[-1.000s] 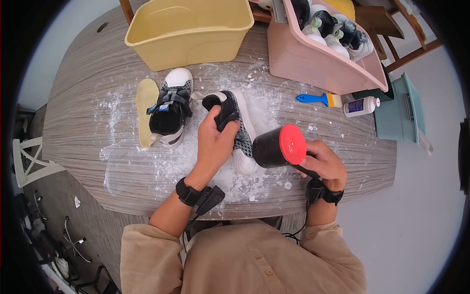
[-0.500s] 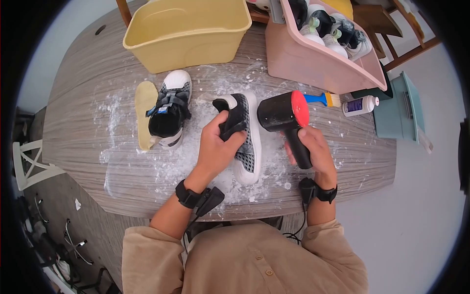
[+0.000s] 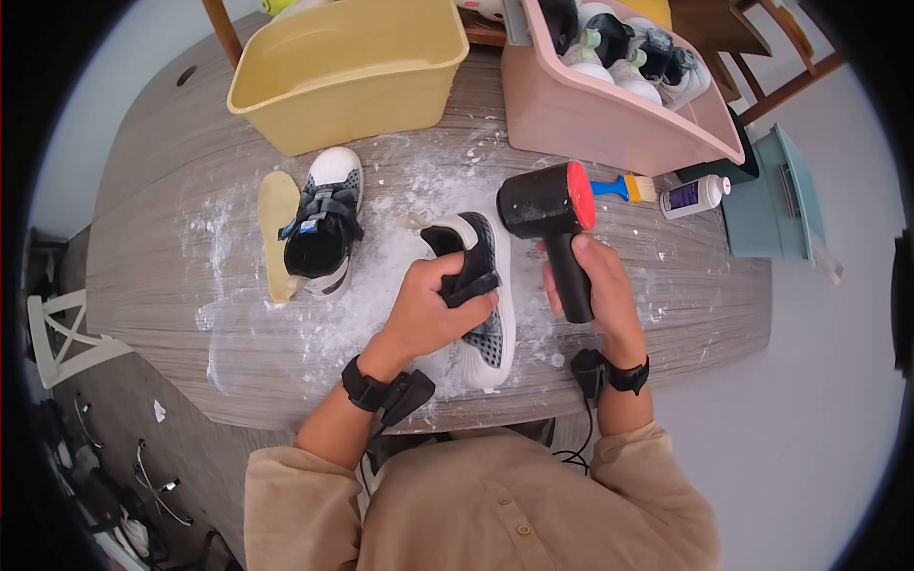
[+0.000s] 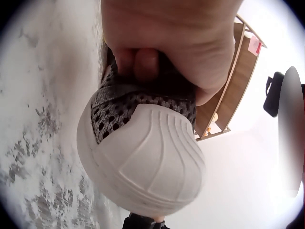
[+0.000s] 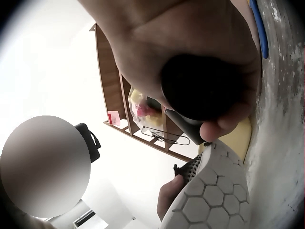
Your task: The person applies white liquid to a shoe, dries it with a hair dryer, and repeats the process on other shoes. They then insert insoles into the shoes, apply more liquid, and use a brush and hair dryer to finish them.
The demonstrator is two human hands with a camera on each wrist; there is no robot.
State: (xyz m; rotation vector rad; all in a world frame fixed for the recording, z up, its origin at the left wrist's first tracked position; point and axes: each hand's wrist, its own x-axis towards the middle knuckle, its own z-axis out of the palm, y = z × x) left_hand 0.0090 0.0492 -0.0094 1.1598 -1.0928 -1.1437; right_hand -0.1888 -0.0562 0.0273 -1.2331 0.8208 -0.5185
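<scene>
My left hand [image 3: 433, 309] grips a grey-and-black mesh sneaker [image 3: 487, 333] by its opening, fingers inside and thumb over the strap. The sneaker is tipped on its side with its white toe towards me; the toe cap [image 4: 157, 157] fills the left wrist view. Its hexagon-patterned sole [image 5: 209, 205] faces my right hand. In my right hand [image 3: 605, 290] is a black hair dryer [image 3: 538, 200] with a red end, held by its handle, its barrel close to the sneaker's heel. A matching sneaker [image 3: 324, 224] stands upright to the left, beside a yellowish insole [image 3: 278, 233].
White powder coats the wooden table [image 3: 228, 352]. A yellow bin [image 3: 357, 109] stands at the back; a pink bin [image 3: 609, 138] holding several shoes is right of it. A blue-handled brush [image 3: 628, 187], a white bottle [image 3: 695, 197] and a teal box [image 3: 771, 205] are at the right.
The hair dryer has swung up and away from me, from beside the toe to near the heel, its handle now pointing towards me. The gripped sneaker has come closer to me, sole turned more rightward.
</scene>
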